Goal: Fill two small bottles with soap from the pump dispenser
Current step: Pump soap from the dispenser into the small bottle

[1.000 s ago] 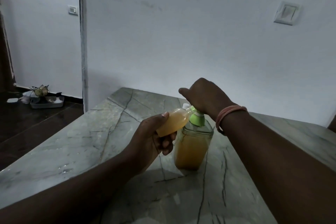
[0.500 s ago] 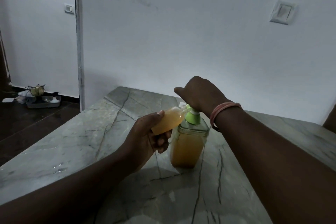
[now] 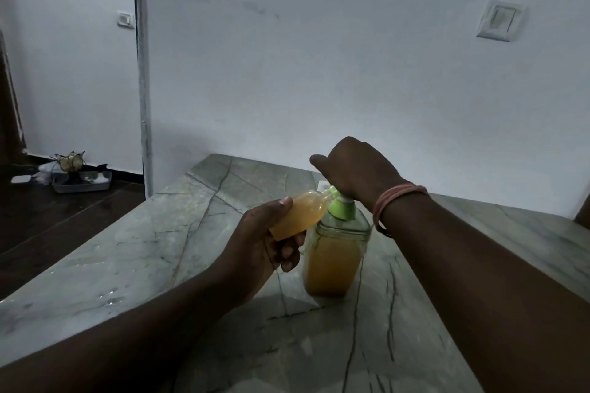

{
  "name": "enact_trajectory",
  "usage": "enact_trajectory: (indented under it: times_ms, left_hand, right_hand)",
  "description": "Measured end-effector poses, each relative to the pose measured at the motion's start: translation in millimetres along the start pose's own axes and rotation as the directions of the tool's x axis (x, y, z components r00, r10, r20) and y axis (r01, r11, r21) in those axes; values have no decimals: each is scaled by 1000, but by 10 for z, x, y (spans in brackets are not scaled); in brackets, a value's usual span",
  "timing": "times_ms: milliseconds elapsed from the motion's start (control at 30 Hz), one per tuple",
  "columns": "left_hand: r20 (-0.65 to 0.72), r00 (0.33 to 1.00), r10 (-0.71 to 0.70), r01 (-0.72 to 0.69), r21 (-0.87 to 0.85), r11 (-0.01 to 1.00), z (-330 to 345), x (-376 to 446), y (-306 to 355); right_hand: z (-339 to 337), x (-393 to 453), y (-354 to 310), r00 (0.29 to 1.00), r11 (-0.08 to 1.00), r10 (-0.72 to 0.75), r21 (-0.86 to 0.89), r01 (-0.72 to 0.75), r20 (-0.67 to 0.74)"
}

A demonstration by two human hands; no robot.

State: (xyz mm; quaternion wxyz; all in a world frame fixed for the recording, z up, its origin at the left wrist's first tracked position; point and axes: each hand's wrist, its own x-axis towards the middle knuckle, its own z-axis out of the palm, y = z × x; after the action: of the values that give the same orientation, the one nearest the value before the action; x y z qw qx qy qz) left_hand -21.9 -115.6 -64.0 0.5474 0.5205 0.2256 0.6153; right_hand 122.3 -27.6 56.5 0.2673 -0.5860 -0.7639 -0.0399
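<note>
Left hand nearest, fingers curled round small bottle, tilted, neck at the pump spout; beyond, pump dispenser upright mid-desk, well off the edges; right hand on pump head, fingers hidden, cannot tell; wristband behind.
</note>
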Motion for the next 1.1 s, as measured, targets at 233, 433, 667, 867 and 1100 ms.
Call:
enact_trajectory:
  times_ms: [233, 433, 667, 867, 1100]
  left_hand:
    - [-16, 1000, -3, 3, 15, 1000, 9, -30, 8]
    - [-3, 1000, 0, 0, 17, 1000, -17, -12, -9]
    - [-9, 1000, 0, 0, 15, 1000, 4, -31, 2]
    - [5, 1000, -8, 8, 9, 1000, -19, -7, -3]
    - [-2, 1000, -5, 5, -1, 1000, -9, -16, -10]
  right_hand:
    - [-119, 10, -124, 989, 976, -48, -206, 77, 141]
    - [-11, -8, -41, 999, 999, -26, -35, 25, -24]
    - [-84, -5, -81, 998, 990, -31, -136, 39, 61]
    - [-32, 13, -34, 999, 998, -37, -44, 36, -14]
    - [-38, 2, -36, 992, 1000, -7, -25, 10, 129]
